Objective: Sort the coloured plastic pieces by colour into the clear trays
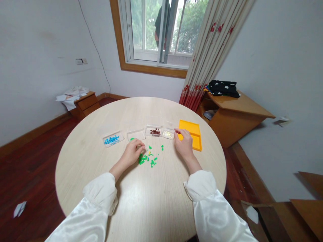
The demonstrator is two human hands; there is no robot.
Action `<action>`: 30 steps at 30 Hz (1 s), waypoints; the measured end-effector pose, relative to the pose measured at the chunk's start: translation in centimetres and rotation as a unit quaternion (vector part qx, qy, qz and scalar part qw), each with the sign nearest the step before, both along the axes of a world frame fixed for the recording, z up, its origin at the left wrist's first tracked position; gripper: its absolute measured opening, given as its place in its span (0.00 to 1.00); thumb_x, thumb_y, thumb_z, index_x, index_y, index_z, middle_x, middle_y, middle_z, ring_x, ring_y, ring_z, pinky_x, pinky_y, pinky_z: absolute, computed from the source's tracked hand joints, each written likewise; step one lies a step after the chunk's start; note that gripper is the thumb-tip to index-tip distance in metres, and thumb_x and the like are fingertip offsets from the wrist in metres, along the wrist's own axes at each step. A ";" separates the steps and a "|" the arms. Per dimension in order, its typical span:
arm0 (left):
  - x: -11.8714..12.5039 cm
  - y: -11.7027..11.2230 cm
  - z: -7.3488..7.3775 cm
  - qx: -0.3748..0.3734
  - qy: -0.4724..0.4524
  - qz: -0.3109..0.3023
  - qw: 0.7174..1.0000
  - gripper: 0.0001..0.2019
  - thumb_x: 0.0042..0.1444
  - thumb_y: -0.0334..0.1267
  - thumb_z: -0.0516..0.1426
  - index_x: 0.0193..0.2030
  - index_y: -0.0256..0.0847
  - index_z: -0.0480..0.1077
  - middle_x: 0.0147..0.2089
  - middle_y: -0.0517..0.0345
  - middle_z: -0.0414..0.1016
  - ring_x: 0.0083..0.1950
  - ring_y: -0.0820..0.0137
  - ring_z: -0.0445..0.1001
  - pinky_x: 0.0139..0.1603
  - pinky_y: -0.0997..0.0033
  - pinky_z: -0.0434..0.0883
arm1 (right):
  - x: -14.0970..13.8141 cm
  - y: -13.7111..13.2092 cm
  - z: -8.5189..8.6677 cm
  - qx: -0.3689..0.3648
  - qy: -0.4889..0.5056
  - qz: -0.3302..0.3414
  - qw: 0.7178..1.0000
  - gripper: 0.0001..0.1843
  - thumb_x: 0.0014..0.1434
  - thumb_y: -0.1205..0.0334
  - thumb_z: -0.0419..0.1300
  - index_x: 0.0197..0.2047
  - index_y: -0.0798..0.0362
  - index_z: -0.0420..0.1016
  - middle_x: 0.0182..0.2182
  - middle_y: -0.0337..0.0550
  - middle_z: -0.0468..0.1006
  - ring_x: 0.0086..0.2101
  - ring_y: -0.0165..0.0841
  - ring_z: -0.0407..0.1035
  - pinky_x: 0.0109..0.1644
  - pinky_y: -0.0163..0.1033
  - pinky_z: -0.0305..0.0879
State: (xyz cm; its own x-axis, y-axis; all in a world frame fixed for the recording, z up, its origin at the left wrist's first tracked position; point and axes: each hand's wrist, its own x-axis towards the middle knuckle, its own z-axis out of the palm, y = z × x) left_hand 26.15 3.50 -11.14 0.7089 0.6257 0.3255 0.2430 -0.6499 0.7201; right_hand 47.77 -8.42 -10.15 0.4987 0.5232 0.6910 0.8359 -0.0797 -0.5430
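Small green toy bricks [144,158] lie scattered on the round table, with a few yellow and blue bits among them. Over their left edge, my left hand [130,153] is curled, thumb and fingers together; whatever may be in the pinch is hidden. My right hand [184,144] is closed in a pinch at the right edge of a clear box of pale yellow pieces [167,134]. What its fingertips hold is too small to make out. Beyond my left hand sits a clear tray [136,134] with some green at its near-left corner.
Blue pieces fill part of a clear box [112,139] on the left. Dark brown pieces lie in another box [153,131] at the middle. An open yellow case [197,141] lies beside my right hand. Behind the table [156,201] are a cabinet [242,104] and a window.
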 end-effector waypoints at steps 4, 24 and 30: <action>0.2 0.1 0.5 -0.105 -0.058 0.018 0.993 0.05 0.49 0.36 0.56 0.26 0.39 0.72 0.26 0.58 0.68 0.27 0.72 0.62 0.31 0.70 0.61 | -4.5 0.8 0.0 -0.039 -0.046 0.170 0.984 0.08 0.58 0.64 0.56 0.39 0.51 0.75 0.35 0.45 0.77 0.39 0.37 0.68 0.46 0.44 0.62; 0.6 -0.4 0.3 -0.158 -0.056 -0.071 0.983 0.17 0.53 0.48 0.54 0.22 0.38 0.73 0.27 0.54 0.72 0.32 0.68 0.69 0.38 0.67 0.65 | -6.9 0.8 -0.1 -0.066 -0.080 0.230 0.968 0.09 0.61 0.60 0.55 0.32 0.50 0.75 0.29 0.42 0.77 0.34 0.34 0.67 0.42 0.42 0.59; 0.0 -0.7 -0.9 0.047 0.034 -0.057 0.997 0.13 0.57 0.39 0.51 0.39 0.39 0.77 0.39 0.49 0.68 0.43 0.64 0.65 0.48 0.60 0.63 | -2.8 0.0 0.6 0.010 -0.043 0.031 0.999 0.10 0.60 0.60 0.53 0.32 0.52 0.74 0.31 0.45 0.77 0.35 0.37 0.67 0.43 0.43 0.58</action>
State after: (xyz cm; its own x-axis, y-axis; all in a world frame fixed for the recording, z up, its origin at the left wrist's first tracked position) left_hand 26.11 2.84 -12.00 0.7961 0.5089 0.3275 0.2107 -0.7404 0.6383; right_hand 44.96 -8.37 -9.58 0.4045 0.5376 0.7398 0.8823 -0.0164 -0.4704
